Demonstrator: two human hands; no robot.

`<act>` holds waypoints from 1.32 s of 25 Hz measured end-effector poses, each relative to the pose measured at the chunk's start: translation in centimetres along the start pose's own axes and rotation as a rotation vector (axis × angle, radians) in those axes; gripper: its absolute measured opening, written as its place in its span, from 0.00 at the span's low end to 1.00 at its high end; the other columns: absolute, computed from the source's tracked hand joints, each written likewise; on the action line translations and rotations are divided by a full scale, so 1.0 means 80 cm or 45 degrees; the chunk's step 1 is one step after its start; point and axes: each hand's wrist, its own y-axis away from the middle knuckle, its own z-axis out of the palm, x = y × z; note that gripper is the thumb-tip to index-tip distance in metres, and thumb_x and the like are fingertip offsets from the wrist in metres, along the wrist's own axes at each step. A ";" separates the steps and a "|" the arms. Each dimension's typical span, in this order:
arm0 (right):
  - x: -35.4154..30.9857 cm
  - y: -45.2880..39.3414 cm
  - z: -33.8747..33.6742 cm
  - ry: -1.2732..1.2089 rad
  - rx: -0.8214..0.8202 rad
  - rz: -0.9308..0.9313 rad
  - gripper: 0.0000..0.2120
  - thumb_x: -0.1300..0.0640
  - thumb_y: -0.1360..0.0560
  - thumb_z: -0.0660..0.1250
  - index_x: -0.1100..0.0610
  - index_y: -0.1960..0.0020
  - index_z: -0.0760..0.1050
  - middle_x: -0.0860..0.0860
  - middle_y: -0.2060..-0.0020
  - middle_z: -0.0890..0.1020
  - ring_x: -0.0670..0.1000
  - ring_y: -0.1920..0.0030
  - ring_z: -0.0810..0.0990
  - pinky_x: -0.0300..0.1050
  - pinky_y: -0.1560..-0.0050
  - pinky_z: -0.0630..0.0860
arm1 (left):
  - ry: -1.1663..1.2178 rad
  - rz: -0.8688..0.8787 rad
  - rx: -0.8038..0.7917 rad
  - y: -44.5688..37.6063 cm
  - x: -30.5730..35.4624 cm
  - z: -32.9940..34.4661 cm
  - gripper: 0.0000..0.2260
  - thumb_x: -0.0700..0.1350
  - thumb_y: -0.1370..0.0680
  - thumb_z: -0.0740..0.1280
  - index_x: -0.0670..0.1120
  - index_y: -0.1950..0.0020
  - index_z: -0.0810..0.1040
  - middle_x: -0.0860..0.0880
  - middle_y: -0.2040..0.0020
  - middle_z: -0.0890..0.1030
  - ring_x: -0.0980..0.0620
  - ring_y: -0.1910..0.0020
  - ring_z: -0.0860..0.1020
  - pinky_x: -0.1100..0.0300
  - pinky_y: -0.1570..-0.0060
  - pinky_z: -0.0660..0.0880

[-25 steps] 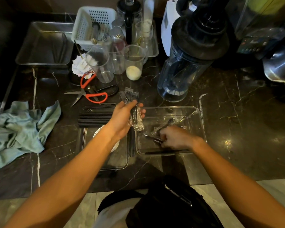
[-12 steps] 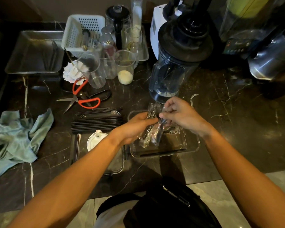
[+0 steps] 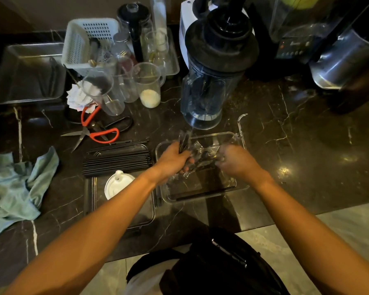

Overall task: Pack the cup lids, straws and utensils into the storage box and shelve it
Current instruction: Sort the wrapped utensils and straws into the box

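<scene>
Both hands grip wrapped utensils over the clear box.

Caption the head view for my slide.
Both hands, left and right, gather plastic-wrapped black utensils over the clear plastic tray.

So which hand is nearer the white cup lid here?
Left. The left hand is just up and right of the white cup lid; the right hand is farther right, over the clear box.

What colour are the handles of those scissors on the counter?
Orange-red, on the steel scissors; seen in the head view.
</scene>
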 end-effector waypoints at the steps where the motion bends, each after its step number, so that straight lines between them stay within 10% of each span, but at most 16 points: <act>1: -0.003 -0.004 0.010 0.116 -0.044 -0.058 0.17 0.60 0.21 0.68 0.56 0.32 0.74 0.56 0.36 0.78 0.60 0.36 0.80 0.53 0.42 0.78 | 0.013 0.008 0.019 0.001 -0.002 0.002 0.05 0.44 0.16 0.63 0.49 0.41 0.74 0.45 0.54 0.82 0.55 0.67 0.77 0.63 0.69 0.75; 5: -0.023 -0.024 0.044 0.484 -0.146 -0.311 0.29 0.63 0.20 0.64 0.49 0.22 0.65 0.56 0.21 0.62 0.60 0.31 0.76 0.59 0.31 0.73 | 0.227 0.036 0.114 0.009 -0.006 -0.003 0.02 0.38 0.19 0.65 0.43 0.47 0.76 0.44 0.58 0.81 0.54 0.69 0.77 0.62 0.71 0.74; 13: -0.036 -0.034 0.043 0.666 -0.137 -0.395 0.12 0.60 0.19 0.64 0.56 0.37 0.78 0.56 0.41 0.82 0.57 0.40 0.82 0.53 0.38 0.76 | 0.798 -0.043 0.162 0.028 0.013 -0.034 0.13 0.34 0.19 0.65 0.35 0.34 0.75 0.41 0.60 0.80 0.51 0.67 0.82 0.61 0.66 0.81; 22: -0.010 0.004 -0.018 -0.961 -0.059 -0.170 0.06 0.65 0.20 0.68 0.63 0.43 0.78 0.61 0.57 0.84 0.53 0.65 0.82 0.42 0.70 0.76 | 0.855 -0.119 -0.160 0.013 -0.001 -0.009 0.08 0.39 0.16 0.62 0.38 0.41 0.77 0.44 0.57 0.83 0.49 0.61 0.84 0.56 0.57 0.84; 28: -0.041 0.042 -0.023 0.055 0.256 -0.608 0.12 0.59 0.21 0.70 0.46 0.49 0.68 0.44 0.45 0.64 0.46 0.55 0.76 0.41 0.57 0.80 | 0.836 -0.259 -0.399 0.009 -0.004 0.012 0.15 0.43 0.17 0.63 0.37 0.34 0.77 0.38 0.45 0.83 0.42 0.43 0.83 0.45 0.36 0.78; 33: -0.040 0.046 0.007 -0.047 0.111 -0.671 0.15 0.62 0.20 0.64 0.49 0.36 0.72 0.47 0.41 0.70 0.48 0.46 0.76 0.50 0.48 0.80 | 0.892 -0.274 -0.371 0.006 -0.004 0.011 0.13 0.44 0.16 0.60 0.40 0.39 0.80 0.41 0.51 0.84 0.47 0.54 0.85 0.53 0.56 0.83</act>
